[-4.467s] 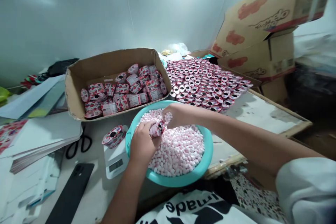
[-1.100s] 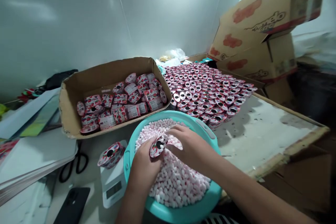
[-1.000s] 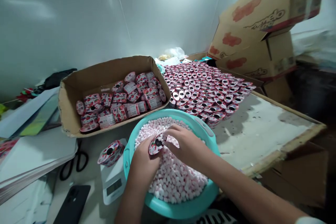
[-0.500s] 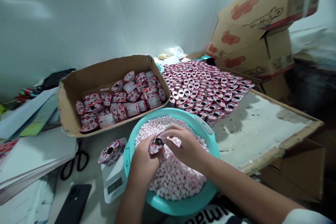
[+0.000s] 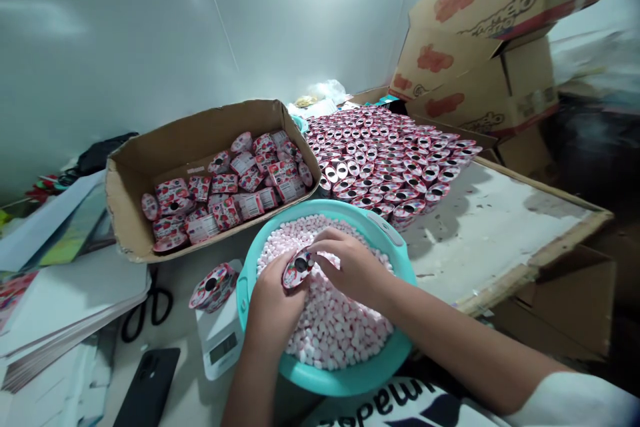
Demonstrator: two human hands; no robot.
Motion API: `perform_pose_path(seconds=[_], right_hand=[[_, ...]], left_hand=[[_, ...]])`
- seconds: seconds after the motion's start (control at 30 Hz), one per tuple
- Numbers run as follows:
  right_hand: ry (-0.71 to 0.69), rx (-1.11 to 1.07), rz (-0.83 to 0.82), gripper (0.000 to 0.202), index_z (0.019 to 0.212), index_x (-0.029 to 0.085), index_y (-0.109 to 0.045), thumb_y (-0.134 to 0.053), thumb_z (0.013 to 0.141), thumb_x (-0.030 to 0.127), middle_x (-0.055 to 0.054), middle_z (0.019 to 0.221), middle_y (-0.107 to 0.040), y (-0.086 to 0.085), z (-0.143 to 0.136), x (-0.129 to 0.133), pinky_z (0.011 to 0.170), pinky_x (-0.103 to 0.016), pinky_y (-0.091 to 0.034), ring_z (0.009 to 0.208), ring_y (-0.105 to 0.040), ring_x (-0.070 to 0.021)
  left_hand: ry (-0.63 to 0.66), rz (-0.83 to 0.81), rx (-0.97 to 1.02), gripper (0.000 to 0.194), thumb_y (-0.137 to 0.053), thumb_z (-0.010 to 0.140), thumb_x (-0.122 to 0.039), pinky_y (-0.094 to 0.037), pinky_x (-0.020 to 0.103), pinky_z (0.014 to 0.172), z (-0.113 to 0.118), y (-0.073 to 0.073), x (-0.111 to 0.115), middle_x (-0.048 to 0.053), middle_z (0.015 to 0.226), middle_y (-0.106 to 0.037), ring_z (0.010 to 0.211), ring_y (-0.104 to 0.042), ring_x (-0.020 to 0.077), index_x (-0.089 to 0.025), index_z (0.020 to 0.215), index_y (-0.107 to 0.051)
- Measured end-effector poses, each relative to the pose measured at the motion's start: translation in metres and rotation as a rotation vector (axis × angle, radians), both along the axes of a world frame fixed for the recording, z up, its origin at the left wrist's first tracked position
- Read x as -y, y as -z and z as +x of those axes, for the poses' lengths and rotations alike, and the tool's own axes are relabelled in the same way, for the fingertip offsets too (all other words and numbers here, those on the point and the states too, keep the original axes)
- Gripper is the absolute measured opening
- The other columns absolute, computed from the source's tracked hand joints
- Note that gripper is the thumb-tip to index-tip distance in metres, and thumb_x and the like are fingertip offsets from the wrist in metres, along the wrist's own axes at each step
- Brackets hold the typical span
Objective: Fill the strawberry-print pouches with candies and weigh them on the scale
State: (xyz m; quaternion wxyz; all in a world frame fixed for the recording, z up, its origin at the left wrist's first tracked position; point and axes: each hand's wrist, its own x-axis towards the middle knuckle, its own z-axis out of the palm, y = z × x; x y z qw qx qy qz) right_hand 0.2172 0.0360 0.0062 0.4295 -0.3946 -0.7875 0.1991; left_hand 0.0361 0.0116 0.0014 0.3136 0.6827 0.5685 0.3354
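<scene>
My left hand (image 5: pixel 277 297) is wrapped around a small printed candy box (image 5: pixel 298 268), its dark round opening turned up. The fingertips of my right hand (image 5: pixel 347 263) are pinched together at the edge of that opening, with a pale piece showing at their tips. Both hands are over a turquoise basin (image 5: pixel 410 280) filled with small pink-and-white candies (image 5: pixel 345 337). Left of the basin, another printed box (image 5: pixel 214 287) rests on a white kitchen scale (image 5: pixel 220 347).
A cardboard carton (image 5: pixel 135 173) with several printed boxes stands behind the basin. Many open printed boxes (image 5: pixel 390 153) are packed upright on the table (image 5: pixel 505 213). Scissors (image 5: pixel 147 313), a phone (image 5: pixel 147 387) and stacked paper sheets (image 5: pixel 75 300) lie left. Large cartons (image 5: pixel 480 73) are stacked at the right.
The view has shifted slightly. My left hand has tilted the box a little, showing more of its opening, while my right fingertips stay at its edge.
</scene>
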Motion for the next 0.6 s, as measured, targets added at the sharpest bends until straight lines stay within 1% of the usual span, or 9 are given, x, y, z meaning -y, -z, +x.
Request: perform_pose_path(seconds=[0.2, 0.33, 0.53, 0.6], right_hand=[[0.001, -0.004, 0.043, 0.015, 0.092, 0.017, -0.071, -0.057, 0.090, 0.013, -0.009, 0.091, -0.068, -0.0004, -0.0007, 0.0025, 0.078, -0.032, -0.053, 0.087, -0.064, -0.0186], [-0.006, 0.025, 0.065, 0.013, 0.093, 0.018, -0.071, -0.059, 0.089, 0.012, -0.008, 0.092, -0.070, 0.0010, -0.0035, 0.0059, 0.080, -0.033, -0.053, 0.089, -0.064, -0.0191], [-0.120, -0.004, 0.044, 0.016, 0.096, 0.017, -0.071, -0.056, 0.093, 0.014, -0.010, 0.099, -0.073, -0.0020, -0.0080, 0.0084, 0.086, -0.034, -0.055, 0.093, -0.067, -0.0186], [-0.138, -0.029, 0.041, 0.018, 0.096, 0.018, -0.071, -0.054, 0.094, 0.014, -0.009, 0.101, -0.073, -0.0040, -0.0084, 0.0091, 0.086, -0.034, -0.056, 0.095, -0.068, -0.0185]], left_hand=[[-0.018, 0.005, -0.006, 0.039, -0.066, 0.082, -0.022, -0.047, 0.036, 0.098, -0.0006, 0.0022, 0.0003, 0.006, 0.120, -0.069, 0.114, -0.062, 0.0233, -0.023, 0.120, -0.065], [-0.026, 0.006, -0.016, 0.038, -0.064, 0.082, -0.022, -0.048, 0.036, 0.098, 0.0004, 0.0008, 0.0002, 0.008, 0.120, -0.069, 0.113, -0.063, 0.0242, -0.021, 0.120, -0.065], [0.008, 0.020, -0.015, 0.036, -0.063, 0.082, -0.021, -0.049, 0.035, 0.095, 0.0025, -0.0054, -0.0004, 0.008, 0.118, -0.069, 0.110, -0.064, 0.0238, -0.020, 0.118, -0.066], [0.016, 0.021, -0.010, 0.035, -0.062, 0.083, -0.020, -0.049, 0.035, 0.095, 0.0029, -0.0069, 0.0001, 0.007, 0.117, -0.069, 0.108, -0.064, 0.0234, -0.020, 0.117, -0.066]])
